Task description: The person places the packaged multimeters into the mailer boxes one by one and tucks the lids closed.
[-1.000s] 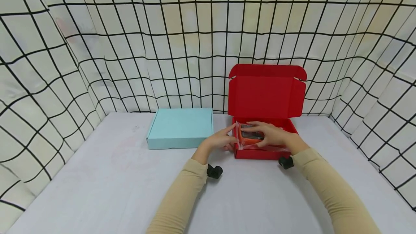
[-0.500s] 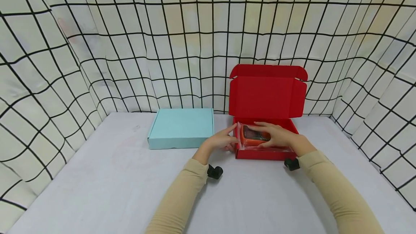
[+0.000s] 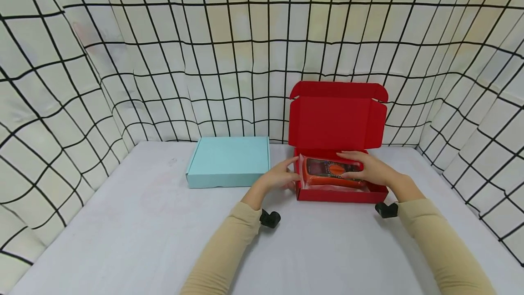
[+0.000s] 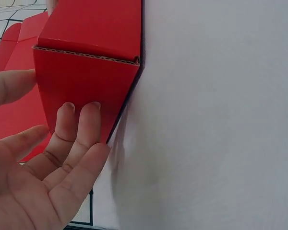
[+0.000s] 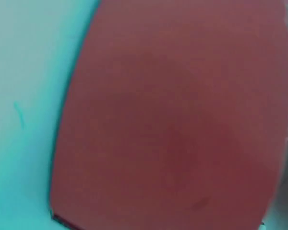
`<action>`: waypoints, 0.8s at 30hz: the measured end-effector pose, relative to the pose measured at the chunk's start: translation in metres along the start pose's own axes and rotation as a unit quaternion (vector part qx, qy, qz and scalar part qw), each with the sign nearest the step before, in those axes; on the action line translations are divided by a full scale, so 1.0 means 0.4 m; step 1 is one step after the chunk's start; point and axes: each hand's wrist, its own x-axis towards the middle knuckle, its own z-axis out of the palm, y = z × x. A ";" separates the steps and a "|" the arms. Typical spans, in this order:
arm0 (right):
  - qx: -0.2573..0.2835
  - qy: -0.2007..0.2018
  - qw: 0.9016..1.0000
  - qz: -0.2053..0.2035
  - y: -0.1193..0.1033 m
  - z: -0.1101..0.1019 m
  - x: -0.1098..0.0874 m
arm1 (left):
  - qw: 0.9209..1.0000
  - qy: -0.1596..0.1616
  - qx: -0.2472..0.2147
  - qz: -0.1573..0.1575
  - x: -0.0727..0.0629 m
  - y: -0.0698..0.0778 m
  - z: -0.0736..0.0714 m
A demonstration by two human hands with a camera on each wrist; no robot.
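An orange multimeter (image 3: pixel 314 168) with a dark face and a dial lies in a clear plastic bag inside the open red box (image 3: pixel 336 196). My left hand (image 3: pixel 277 178) is at the box's left wall. In the left wrist view its thumb and index finger reach the rim, while the other fingertips press the wall's outer side. Over the multimeter's right end lies my right hand (image 3: pixel 370 170), thumb and fingers spread across it, hiding that end. The right wrist view shows mainly the red box front (image 5: pixel 173 120), close and blurred.
A closed light-blue box (image 3: pixel 229 158) lies just left of the red one. The red lid (image 3: pixel 337 122) stands upright behind its box. A white cloth with black grid lines (image 3: pixel 229 58) encloses the white table (image 3: pixel 143 231).
My right hand has slid rightward along the multimeter, uncovering its display and dial. My left hand stays at the box's left wall. The boxes have not moved.
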 end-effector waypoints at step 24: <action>0.009 0.386 0.917 0.096 0.015 -0.045 -0.032 | 0.945 0.269 -0.127 0.138 0.022 0.042 -0.008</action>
